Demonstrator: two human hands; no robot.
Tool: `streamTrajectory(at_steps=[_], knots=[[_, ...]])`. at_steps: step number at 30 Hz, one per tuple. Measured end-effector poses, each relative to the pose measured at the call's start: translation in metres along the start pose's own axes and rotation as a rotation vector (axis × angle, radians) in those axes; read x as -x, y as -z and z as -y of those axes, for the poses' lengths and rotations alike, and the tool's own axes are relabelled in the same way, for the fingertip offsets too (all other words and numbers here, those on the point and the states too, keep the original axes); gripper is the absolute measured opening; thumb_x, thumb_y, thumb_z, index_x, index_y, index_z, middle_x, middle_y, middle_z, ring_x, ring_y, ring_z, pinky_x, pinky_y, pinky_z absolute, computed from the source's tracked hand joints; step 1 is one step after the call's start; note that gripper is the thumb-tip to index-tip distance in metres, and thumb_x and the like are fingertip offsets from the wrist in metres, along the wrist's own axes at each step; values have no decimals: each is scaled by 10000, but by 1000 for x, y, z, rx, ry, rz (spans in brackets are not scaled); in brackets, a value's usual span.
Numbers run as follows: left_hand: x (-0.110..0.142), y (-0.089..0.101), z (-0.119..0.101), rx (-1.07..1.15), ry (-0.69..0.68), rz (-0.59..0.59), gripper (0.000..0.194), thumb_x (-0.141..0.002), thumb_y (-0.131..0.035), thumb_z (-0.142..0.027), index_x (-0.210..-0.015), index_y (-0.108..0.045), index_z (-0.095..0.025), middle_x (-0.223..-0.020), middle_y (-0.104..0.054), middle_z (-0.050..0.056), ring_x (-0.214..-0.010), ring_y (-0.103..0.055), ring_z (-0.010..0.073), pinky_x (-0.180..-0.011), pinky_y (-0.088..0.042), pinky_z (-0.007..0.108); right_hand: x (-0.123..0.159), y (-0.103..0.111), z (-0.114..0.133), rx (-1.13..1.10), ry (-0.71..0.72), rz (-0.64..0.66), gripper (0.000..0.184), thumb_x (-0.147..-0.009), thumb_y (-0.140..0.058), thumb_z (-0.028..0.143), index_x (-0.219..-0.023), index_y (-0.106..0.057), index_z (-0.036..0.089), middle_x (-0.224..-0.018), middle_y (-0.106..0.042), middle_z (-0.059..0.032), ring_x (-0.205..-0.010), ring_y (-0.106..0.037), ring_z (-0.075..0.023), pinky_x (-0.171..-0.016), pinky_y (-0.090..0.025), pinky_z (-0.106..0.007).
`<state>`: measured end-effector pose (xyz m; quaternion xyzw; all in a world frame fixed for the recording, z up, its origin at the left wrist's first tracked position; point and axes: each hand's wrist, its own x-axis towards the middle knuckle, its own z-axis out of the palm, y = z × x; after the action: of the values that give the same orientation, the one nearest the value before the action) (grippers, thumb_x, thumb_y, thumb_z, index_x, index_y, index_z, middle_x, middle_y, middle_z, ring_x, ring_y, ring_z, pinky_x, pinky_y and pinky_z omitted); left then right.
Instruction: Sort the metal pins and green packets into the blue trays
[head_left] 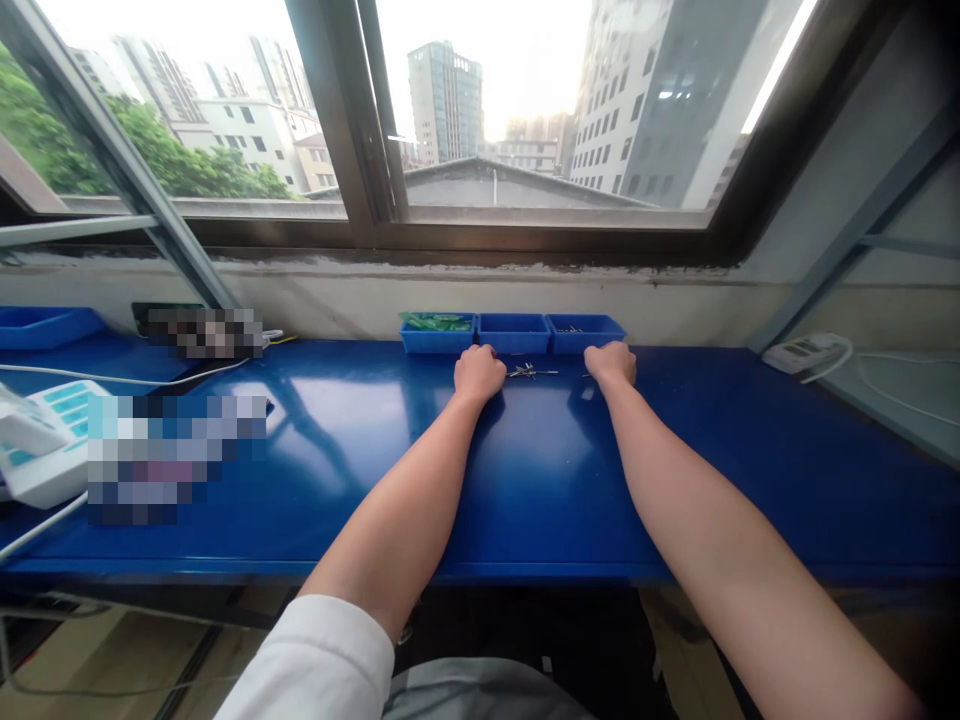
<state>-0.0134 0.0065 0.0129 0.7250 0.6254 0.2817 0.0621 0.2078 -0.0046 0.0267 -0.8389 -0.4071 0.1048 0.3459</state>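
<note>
Apparently, the handling of the thin metal pieces [529,371] is standing somewhere partway: a small loose pile of them is lying crosswise on the blue bench [525,480], between the two hands and just in front of the middle tray [514,338]. Some small dark bits are showing inside the right tray [589,345], while green pieces [439,322] are filling the left tray [439,344]. What the middle tray is holding is not showing clearly. The pile is remaining unsorted, as far as one can judge, and its pieces are overlapping too much for counting.

The left hand [480,374] is resting low at the left end of the pile, its fingers curling inward; whether the fingertips are pinching a piece, I cannot tell. The right hand [612,364] is sitting in front of the right tray, apart from the pile, also with fingers curling; its fingertips are facing away, so whether they are standing apart or closing on something is not showing.
</note>
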Motion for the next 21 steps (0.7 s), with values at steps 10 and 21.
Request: streamTrajectory(at_steps=[10, 21], knots=[[2, -8, -1, -44, -48, 28, 308, -840, -421, -289, -1015, -644, -167, -1088, -590, 130, -1023, -550, 255, -877, -435, 343, 21, -25, 13, 300, 330, 187, 329, -723, -561, 231, -1022, -641, 118, -1036, -627, -196, -955, -610, -327, -739, -496, -391], [2, -13, -1, -46, -128, 44, 370, -885, -358, -389, -1006, -635, -174, -1061, -596, 122, -1017, -554, 251, -869, -435, 343, 30, -29, 22, 240, 542, 92, 285, -841, -421, 243, -1024, -621, 156, -1064, -612, -153, -999, -588, -280, -824, -464, -380]])
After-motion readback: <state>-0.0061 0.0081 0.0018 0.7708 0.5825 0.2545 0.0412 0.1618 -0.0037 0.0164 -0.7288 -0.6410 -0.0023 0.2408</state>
